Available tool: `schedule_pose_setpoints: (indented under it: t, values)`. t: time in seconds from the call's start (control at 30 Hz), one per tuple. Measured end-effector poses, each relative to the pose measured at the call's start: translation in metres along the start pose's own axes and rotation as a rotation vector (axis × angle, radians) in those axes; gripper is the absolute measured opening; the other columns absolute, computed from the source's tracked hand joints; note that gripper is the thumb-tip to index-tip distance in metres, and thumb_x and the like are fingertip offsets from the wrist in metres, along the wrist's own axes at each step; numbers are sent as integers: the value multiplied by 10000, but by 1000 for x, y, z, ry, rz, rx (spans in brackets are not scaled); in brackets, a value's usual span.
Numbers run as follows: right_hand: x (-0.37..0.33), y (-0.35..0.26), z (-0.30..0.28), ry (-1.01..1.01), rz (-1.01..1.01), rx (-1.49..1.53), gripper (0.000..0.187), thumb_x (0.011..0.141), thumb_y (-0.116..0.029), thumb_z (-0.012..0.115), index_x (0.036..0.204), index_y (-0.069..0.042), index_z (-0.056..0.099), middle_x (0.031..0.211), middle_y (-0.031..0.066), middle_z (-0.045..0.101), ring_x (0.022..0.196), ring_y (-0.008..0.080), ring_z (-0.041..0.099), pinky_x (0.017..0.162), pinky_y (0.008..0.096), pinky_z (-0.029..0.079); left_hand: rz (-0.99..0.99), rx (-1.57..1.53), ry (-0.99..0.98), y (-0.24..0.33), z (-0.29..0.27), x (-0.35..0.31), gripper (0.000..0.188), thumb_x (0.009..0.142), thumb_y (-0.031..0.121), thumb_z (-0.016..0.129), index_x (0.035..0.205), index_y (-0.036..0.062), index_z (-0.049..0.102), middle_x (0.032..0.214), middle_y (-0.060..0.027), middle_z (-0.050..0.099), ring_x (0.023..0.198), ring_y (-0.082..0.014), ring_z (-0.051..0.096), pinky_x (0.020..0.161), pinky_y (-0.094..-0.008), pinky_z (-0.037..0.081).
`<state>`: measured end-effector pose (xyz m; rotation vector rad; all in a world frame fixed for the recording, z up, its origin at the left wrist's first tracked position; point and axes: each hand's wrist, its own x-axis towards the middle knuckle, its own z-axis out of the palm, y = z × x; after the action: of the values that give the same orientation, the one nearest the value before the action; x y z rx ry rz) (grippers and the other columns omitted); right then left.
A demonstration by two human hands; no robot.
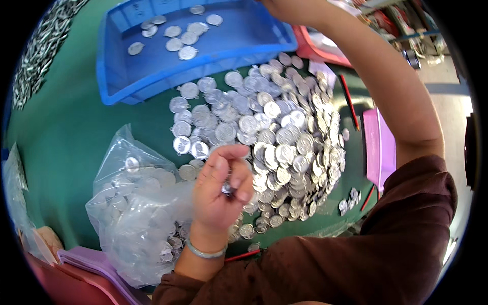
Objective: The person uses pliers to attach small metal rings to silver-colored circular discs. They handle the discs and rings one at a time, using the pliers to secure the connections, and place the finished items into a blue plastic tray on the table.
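A wide heap of round silver pendants with small loops [284, 137] covers the middle of the green table. Over its near left side is my left hand [223, 188], palm turned up and fingers curled around small dark, shiny metal pieces [227, 189] whose kind I cannot make out. My right hand [284, 9] reaches to the far rim of a blue plastic tray [168, 81]; its fingers are cut off by the top edge. Several of the pendants lie loose in the tray. Beside my left wrist sits a clear plastic bag [137, 218] with more pendants in it.
At the far left lies a pile of small slender metal parts [43, 51]. A pink bin [317, 48] stands behind the heap, a purple tray [380, 147] to its right. Red pencils [349, 101] and a few small pendants [349, 202] are nearby. Purple and red bins [96, 264] stand at lower left.
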<state>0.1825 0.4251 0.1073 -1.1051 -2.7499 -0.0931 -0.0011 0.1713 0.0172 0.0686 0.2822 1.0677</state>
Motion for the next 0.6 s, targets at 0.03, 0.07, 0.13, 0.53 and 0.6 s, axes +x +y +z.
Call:
schedule_pose_setpoints:
  t: [0.03, 0.07, 0.13, 0.53, 0.6]
  values:
    - [-6, -7, -9, -30, 28, -8, 163, 701, -55, 480, 825, -12, 577, 805, 192, 582, 798, 350, 559, 687, 400, 445, 7, 19, -19, 0, -1, 0, 300, 922, 244, 389, 1098, 6, 438, 667, -5, 377, 523, -91, 400, 427, -197, 320]
    - [-13, -10, -15, -28, -1, -21, 165, 702, -56, 479, 828, -10, 576, 809, 191, 583, 800, 350, 559, 690, 400, 445, 13, 40, -40, 0, -2, -1, 296, 923, 247, 388, 1093, 11, 439, 650, 3, 359, 504, -79, 384, 413, -191, 304]
    - [-45, -16, -35, -22, -2, -70, 169, 705, -57, 478, 833, -6, 575, 816, 188, 584, 804, 350, 559, 696, 400, 444, -41, 77, -123, 0, -2, -1, 255, 930, 218, 375, 1078, 26, 450, 618, 14, 329, 456, -60, 345, 384, -180, 272]
    - [-224, -132, -194, -380, 374, -305, 158, 788, -123, 482, 860, -23, 581, 780, 176, 585, 760, 338, 571, 689, 405, 444, -89, 154, -267, -4, 10, 4, 269, 925, 205, 388, 1057, -9, 481, 634, 3, 377, 433, -45, 323, 342, -152, 253]
    - [-272, -149, -200, -316, 497, -317, 166, 805, -137, 482, 884, -37, 589, 790, 165, 600, 774, 328, 579, 710, 385, 454, -106, 208, -299, -4, 8, 8, 265, 927, 200, 382, 1055, -9, 483, 633, 9, 372, 436, -42, 319, 340, -149, 250]
